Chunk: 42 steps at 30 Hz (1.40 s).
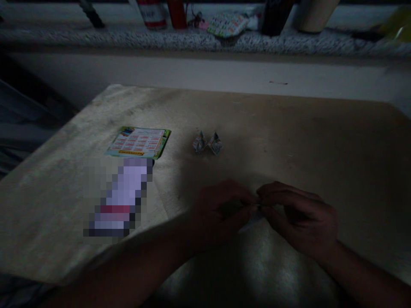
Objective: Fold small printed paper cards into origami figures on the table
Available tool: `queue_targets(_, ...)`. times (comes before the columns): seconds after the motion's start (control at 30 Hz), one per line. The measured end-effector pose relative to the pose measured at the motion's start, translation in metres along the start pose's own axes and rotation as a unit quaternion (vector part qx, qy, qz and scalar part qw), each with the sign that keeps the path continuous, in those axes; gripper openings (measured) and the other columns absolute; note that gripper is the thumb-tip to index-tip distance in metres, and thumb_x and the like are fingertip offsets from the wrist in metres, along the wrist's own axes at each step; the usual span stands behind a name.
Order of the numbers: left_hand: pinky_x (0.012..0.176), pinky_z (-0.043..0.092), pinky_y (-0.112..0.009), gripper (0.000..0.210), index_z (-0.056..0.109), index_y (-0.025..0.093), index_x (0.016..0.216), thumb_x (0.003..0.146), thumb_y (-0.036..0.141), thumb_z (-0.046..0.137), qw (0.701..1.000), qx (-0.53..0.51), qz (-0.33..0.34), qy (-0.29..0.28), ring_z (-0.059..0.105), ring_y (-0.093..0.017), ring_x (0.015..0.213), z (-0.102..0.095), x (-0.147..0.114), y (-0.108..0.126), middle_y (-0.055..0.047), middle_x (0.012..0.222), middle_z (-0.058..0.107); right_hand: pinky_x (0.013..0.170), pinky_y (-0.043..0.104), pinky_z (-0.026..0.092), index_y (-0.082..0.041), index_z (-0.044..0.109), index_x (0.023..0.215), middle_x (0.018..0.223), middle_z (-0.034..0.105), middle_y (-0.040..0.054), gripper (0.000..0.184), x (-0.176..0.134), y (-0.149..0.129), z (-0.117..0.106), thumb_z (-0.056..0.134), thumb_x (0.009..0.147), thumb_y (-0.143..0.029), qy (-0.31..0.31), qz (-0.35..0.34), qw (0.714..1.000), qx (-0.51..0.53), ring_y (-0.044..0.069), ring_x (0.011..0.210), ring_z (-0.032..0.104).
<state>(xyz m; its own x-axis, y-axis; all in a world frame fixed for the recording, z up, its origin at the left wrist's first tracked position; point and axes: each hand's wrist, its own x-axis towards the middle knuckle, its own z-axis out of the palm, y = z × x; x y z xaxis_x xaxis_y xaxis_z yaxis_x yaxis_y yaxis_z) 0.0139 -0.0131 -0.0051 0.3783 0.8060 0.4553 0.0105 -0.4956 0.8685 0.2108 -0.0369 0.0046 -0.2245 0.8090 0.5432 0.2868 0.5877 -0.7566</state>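
Observation:
My left hand (224, 209) and my right hand (298, 214) meet fingertip to fingertip above the table. Both are closed in a pinch on a small pale piece of paper (252, 218), which shows just below the fingers. The fingertips and dim light hide most of it. Beyond the hands, two small folded paper pieces (207, 144) with printed patterns stand side by side, their points upward. Neither hand touches them.
On the table (272, 128), a printed card (139, 142) lies at left, with a blurred-out phone-like thing (122, 196) in front of it. Behind, a speckled stone sill (192, 42) carries a patterned packet (227, 24) and several containers.

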Motion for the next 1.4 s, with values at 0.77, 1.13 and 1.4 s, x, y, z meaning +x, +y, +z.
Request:
queue_targets(0.77,0.074,0.056,-0.027,0.012,0.071,0.019,0.096,0.086,0.013,0.072,0.998,-0.019,0.031,0.050,0.068,-0.015,0.082,-0.003,-0.003,-0.004,-0.004,0.088,0.071,0.066,0.036,0.060,-0.023,0.079,0.092,0.081,0.078,0.0040,0.026,0.005,-0.003,-0.005,0.073,0.080,-0.001,0.022,0.016,0.999,0.031,0.022,0.076,0.073)
queue_targets(1.13,0.073,0.058,-0.030,0.018,0.069,0.018,0.098,0.081,0.017,0.076,0.994,0.060,0.096,-0.006,0.068,-0.017,0.080,-0.007,0.005,0.002,-0.006,0.085,0.073,0.066,0.042,0.058,-0.024,0.078,0.106,0.080,0.078,0.0043,0.036,0.008,-0.003,-0.006,0.070,0.079,0.000,-0.005,-0.076,0.997,0.000,0.023,0.071,0.073)
queue_targets(1.4,0.075,0.057,-0.027,0.006,0.073,0.012,0.091,0.086,0.013,0.074,0.991,0.047,0.124,-0.026,0.068,-0.015,0.079,-0.008,0.008,0.000,-0.008,0.084,0.074,0.069,0.043,0.058,-0.025,0.076,0.108,0.082,0.077,0.0037,0.039,0.005,-0.001,-0.004,0.072,0.079,0.000,-0.020,-0.068,0.997,-0.004,0.023,0.075,0.072)
